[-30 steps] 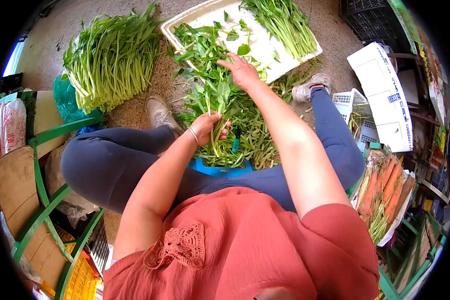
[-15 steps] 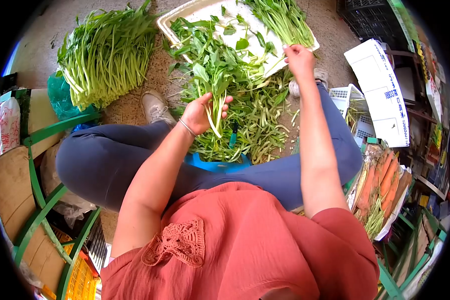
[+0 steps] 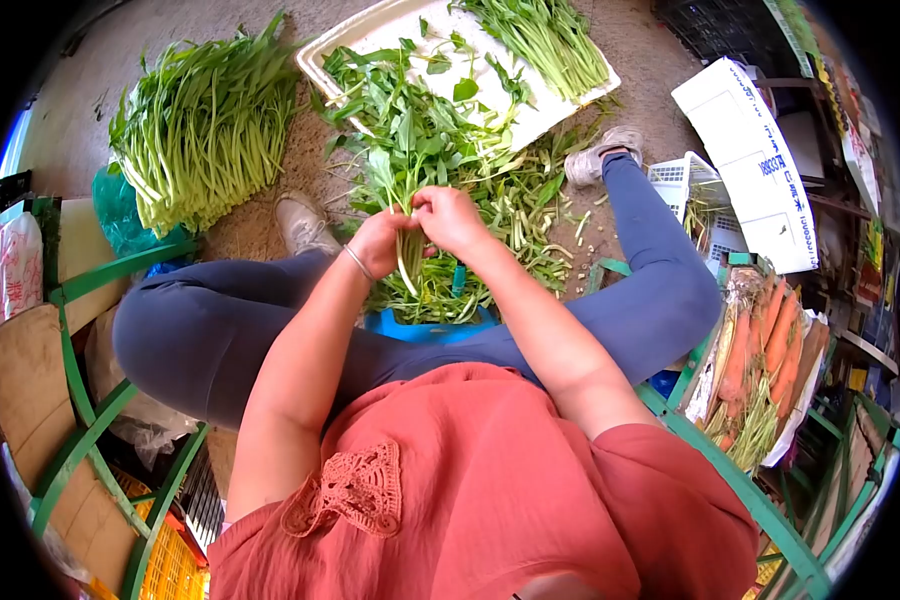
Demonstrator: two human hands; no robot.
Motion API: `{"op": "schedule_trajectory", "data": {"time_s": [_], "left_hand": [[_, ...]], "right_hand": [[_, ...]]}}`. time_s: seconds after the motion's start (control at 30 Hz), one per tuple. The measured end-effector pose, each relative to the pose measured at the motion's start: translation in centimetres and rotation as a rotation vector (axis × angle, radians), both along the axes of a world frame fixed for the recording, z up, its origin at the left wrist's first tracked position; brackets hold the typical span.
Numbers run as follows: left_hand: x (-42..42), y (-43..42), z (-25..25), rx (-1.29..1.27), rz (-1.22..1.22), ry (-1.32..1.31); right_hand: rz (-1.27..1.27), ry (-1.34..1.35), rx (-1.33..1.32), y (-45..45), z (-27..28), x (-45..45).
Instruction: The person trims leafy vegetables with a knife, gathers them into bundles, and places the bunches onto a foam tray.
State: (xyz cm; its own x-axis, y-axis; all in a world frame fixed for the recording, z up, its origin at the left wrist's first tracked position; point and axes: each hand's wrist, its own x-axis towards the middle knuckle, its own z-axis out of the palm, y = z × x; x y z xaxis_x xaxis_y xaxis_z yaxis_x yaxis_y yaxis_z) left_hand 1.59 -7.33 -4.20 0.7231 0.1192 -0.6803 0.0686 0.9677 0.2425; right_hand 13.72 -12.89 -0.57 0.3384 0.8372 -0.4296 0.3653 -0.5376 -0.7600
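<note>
My left hand (image 3: 375,246) is closed round a small bunch of water spinach (image 3: 408,262), pale stem ends pointing down towards me and leaves spreading away. Against the same stems, my right hand (image 3: 450,220) has its thumb and fingers pinched together; what exactly lies between the fingertips is partly hidden. Beyond the hands, loose leafy water spinach (image 3: 395,105) spills over the near left edge of a white foam tray (image 3: 410,22). On that tray's far right lies a neat bundle of stems (image 3: 545,50). Below the hands is a heap of cut trimmings (image 3: 515,205).
A large water spinach bundle (image 3: 205,130) stands at the left beside a green plastic bag (image 3: 120,212). A teal-handled tool (image 3: 458,280) sits near a blue container (image 3: 430,328). To the right are a white basket (image 3: 670,180), a white box (image 3: 745,160) and carrots (image 3: 760,345).
My right hand has come back from the tray's right edge to the bunch in my left hand. The left hand has shifted slightly left, still holding the stems.
</note>
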Motion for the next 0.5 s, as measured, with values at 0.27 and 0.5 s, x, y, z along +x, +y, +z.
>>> {"op": "schedule_trajectory", "data": {"time_s": [0.27, 0.5], "left_hand": [[1.4, 2.4, 5.5, 0.413, 0.392, 0.154], [0.5, 5.4, 2.9, 0.274, 0.654, 0.010]], "right_hand": [[-0.361, -0.095, -0.206, -0.1, -5.7, 11.7], [-0.342, -0.237, -0.327, 1.7, -11.2, 20.8]]}}
